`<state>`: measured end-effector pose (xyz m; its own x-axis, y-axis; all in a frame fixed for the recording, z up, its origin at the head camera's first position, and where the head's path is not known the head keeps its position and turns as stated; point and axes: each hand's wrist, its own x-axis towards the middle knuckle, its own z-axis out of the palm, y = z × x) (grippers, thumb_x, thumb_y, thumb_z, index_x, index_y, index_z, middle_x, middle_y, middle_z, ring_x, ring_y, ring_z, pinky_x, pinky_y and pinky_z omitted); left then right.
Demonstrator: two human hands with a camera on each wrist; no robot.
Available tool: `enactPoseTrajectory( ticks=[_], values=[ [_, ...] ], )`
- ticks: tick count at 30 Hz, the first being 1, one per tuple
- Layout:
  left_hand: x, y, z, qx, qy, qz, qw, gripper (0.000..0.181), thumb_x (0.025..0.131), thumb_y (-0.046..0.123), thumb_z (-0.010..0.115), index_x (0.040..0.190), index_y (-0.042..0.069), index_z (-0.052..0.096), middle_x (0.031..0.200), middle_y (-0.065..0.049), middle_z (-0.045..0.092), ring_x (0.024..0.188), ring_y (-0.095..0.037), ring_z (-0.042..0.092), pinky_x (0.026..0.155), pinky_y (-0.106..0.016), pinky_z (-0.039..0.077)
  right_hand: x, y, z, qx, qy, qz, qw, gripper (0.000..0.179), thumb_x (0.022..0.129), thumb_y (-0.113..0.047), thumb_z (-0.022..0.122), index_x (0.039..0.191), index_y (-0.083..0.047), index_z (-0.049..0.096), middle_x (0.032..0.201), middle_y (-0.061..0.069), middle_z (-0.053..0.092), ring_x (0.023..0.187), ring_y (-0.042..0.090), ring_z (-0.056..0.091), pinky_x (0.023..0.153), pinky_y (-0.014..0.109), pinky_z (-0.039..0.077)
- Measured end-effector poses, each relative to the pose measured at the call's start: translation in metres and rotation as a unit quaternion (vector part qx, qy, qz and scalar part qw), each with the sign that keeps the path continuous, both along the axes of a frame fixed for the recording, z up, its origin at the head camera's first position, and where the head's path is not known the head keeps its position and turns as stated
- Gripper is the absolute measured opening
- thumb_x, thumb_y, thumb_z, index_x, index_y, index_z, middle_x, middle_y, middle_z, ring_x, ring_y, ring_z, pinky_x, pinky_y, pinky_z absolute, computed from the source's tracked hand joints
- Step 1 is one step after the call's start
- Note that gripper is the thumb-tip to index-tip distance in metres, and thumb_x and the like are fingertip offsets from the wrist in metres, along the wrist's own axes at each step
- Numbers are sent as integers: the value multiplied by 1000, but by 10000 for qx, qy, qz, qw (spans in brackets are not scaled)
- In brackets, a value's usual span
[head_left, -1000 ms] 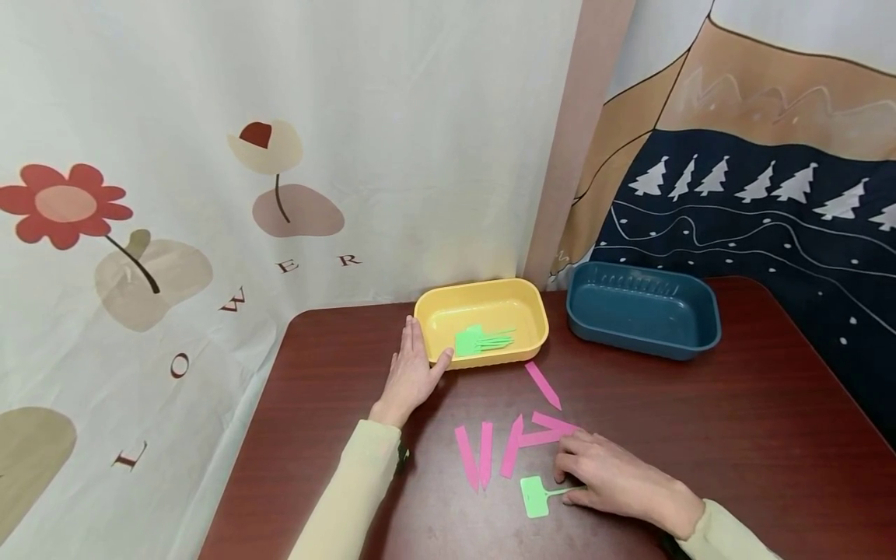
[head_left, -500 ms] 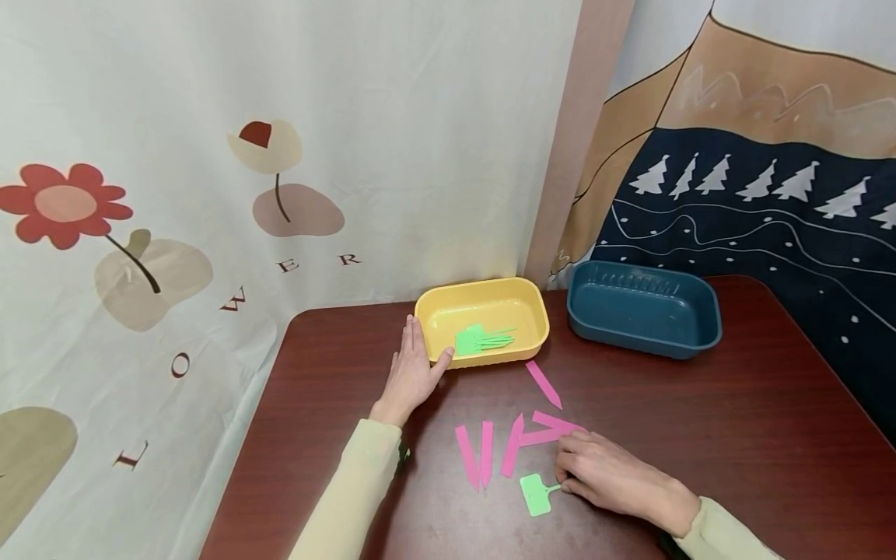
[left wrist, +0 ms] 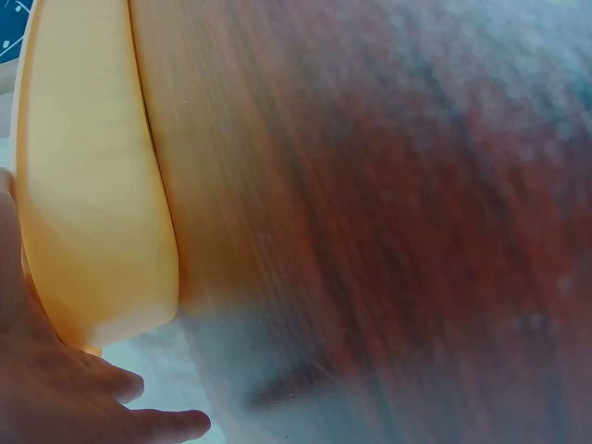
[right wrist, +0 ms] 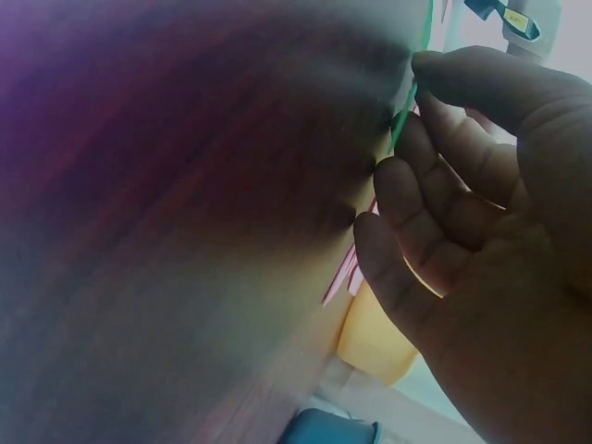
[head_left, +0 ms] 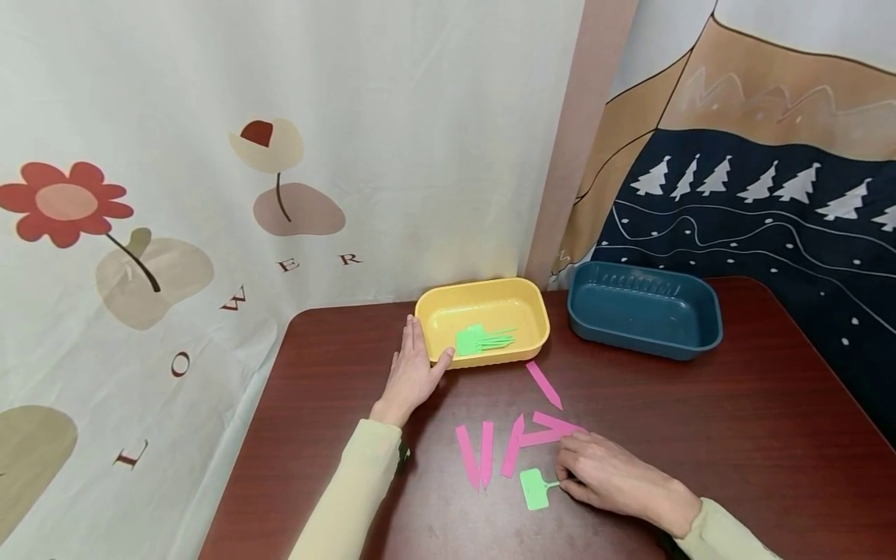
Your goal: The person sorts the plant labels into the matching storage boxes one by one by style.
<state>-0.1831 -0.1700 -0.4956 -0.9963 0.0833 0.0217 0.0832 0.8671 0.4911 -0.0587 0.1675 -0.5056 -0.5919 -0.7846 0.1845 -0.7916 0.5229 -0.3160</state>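
Observation:
In the head view my left hand [head_left: 413,372] rests against the left front corner of a yellow plastic basin [head_left: 428,311], fingers straight along its side and thumb at the front rim. Several green T-shaped plant labels [head_left: 483,341] lie inside that basin. With thumb and fingertips, my right hand [head_left: 616,476] pinches the thin stem of another green plant label [head_left: 535,490] low over the table; its flat head points left. The right wrist view shows the stem, a green strip [right wrist: 403,125], between thumb and fingers. Just beyond are two crossed pink pointed labels [head_left: 546,437].
More pink pointed labels lie on the dark red-brown table [head_left: 336,365]: one pink label [head_left: 544,385] near the yellow basin, several left of the right hand. A blue basin [head_left: 644,342] stands at the back right. Printed curtains [head_left: 420,155] hang behind the table.
My right thumb has drawn in toward the fingertips, taking hold of the green plant label's stem, and the label's head has turned slightly. The left hand and both basins have stayed put.

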Motion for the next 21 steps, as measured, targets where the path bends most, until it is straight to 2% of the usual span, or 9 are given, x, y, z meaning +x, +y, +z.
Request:
enactPoseTrajectory(
  ticks=[13,21],
  values=[
    [1,-1,-1,2,2,-24,10000,101,103,60,48,163,-7,2,172,-22,1,157,-39,11,116,-68,25,-3,-1,4,5,33,-257,9997,25,90,-16,75,78,-27,57,79,-19,46,75,-2,44,65,22,41],
    [1,-1,0,6,48,-26,10000,101,103,61,48,163,-6,2,172,-23,4,157,-39,13,116,-67,26,-4,1,4,27,-22,-311,9995,18,93,-18,76,85,-25,62,80,-17,48,77,1,46,70,26,48]
  ],
)
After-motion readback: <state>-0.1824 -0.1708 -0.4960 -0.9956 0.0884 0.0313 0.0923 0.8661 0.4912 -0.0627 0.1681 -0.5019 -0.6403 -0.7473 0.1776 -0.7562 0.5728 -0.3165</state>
